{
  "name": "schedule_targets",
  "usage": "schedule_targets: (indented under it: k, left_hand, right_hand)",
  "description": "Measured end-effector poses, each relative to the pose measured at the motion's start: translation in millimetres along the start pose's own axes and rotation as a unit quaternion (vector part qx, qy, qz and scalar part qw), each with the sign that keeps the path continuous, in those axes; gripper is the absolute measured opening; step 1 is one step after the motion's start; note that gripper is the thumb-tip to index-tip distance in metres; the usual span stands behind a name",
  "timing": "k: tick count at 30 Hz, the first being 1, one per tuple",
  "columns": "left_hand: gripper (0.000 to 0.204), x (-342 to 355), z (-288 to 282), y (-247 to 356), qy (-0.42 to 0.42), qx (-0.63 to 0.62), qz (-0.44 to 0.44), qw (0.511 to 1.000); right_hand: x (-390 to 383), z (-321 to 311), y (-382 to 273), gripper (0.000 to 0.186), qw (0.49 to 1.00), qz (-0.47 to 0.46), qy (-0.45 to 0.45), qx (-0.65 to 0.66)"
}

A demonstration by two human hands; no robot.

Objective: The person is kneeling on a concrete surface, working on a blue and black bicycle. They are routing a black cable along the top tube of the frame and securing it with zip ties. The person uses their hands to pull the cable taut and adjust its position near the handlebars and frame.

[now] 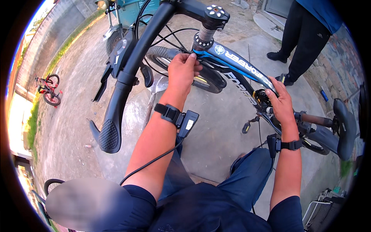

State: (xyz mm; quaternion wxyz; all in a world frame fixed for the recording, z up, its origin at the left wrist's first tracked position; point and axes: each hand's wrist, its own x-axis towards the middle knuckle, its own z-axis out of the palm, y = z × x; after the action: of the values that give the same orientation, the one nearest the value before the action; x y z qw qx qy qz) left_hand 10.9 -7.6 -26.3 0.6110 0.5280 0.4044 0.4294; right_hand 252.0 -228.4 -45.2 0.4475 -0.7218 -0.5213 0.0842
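Observation:
A black mountain bicycle with blue and white trim stands before me. My left hand [184, 67] is closed at the front of its frame, below the head tube [202, 43], beside black cables [162, 38]; what its fingers hold is hidden. My right hand [279, 100] grips the sloping top tube [247, 67] near the seat end, beside the seat post [317, 120] and black saddle [344, 129]. The handlebar [131, 73], with its grip and brake lever, reaches toward me on the left. The front tyre [156, 54] shows behind my left hand.
A person in dark trousers [305, 42] stands at upper right, near a blue cylinder [324, 95]. A small red bicycle [50, 92] is at far left, a teal vehicle [141, 9] behind. A blurred oval covers the lower left. Metal items [324, 205] sit at lower right.

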Motion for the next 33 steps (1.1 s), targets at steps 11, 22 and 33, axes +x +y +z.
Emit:
schedule_targets:
  k: [11,22,33]
  left_hand:
    - [0.018,-3,0,-8,-0.018,0.001,-0.010,1.000]
    - [0.016,20,-29,-5,-0.025,-0.073,0.044,0.996]
    - [0.020,49,-30,-21,-0.033,-0.160,0.100,0.982]
  right_hand:
    - [-1,2,-6,0.043,1.000,0.000,0.013,0.010]
    - [1,4,-8,0.043,1.000,0.008,0.022,-0.013]
    - [-2,2,-15,0.042,0.998,-0.006,0.027,-0.051]
